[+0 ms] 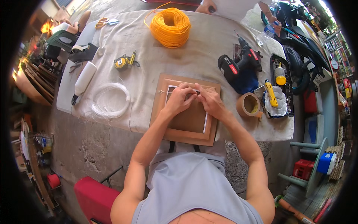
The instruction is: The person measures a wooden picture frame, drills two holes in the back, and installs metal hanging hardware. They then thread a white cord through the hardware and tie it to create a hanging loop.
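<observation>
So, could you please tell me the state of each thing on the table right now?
Frame: lying flat, back up, under both hands.
Left hand: pinching something small at the frame's top edge.
Right hand: pinching there too.
Yellow cord: wound in a coil.
Clear line: loosely coiled.
Tape roll: lying flat.
Drill: lying on its side.
Toolbox: open.

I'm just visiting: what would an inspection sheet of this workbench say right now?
Surface: table under a pale cloth.
Job's things: brown frame, back side up, thin white cord along its inner edge.
Clutter: orange cord coil, drill, tape roll, tape measure, scissors.
Hands: left hand and right hand pinch something small at the frame's top edge.
Cables: clear line coil.
Surroundings: concrete floor, red stool, another person's hands at the far edge.
</observation>
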`<act>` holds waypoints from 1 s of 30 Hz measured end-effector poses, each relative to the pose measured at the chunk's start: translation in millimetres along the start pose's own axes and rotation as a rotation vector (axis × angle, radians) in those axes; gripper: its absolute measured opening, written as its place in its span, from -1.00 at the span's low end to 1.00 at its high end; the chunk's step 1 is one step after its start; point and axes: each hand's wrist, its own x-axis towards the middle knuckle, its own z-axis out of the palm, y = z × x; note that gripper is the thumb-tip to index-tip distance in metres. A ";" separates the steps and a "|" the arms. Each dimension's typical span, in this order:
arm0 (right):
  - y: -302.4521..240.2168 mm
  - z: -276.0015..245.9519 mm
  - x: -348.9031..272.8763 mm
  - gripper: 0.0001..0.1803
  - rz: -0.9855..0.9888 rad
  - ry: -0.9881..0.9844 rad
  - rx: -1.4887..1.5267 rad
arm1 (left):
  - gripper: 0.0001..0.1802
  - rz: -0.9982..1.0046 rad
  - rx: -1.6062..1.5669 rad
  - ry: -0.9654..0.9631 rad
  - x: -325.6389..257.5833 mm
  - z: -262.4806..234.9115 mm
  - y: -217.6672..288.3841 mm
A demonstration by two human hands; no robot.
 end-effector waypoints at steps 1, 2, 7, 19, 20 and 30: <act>-2.8 -0.1 2.5 -0.40 0.016 -0.011 0.017 | -0.83 -0.016 -0.079 0.060 -0.6 -2.0 1.5; -4.3 1.1 4.6 -0.41 0.032 -0.023 0.034 | -0.82 -0.031 -0.159 0.120 -0.8 -4.9 3.1; -12.1 4.3 -2.2 -0.30 0.168 0.087 0.287 | -0.80 -0.011 0.151 0.213 -15.5 -27.6 22.4; -4.7 12.9 -8.5 -0.39 -0.033 0.222 0.049 | -0.56 -0.044 0.570 0.107 -93.4 -2.6 41.6; -5.6 14.0 -9.6 -0.41 -0.025 0.211 0.045 | -0.56 -0.056 0.583 0.105 -93.6 -3.5 43.7; -62.1 -19.8 8.0 -0.47 -0.092 0.283 -0.021 | -0.63 -0.232 0.179 0.378 -87.0 -16.6 88.9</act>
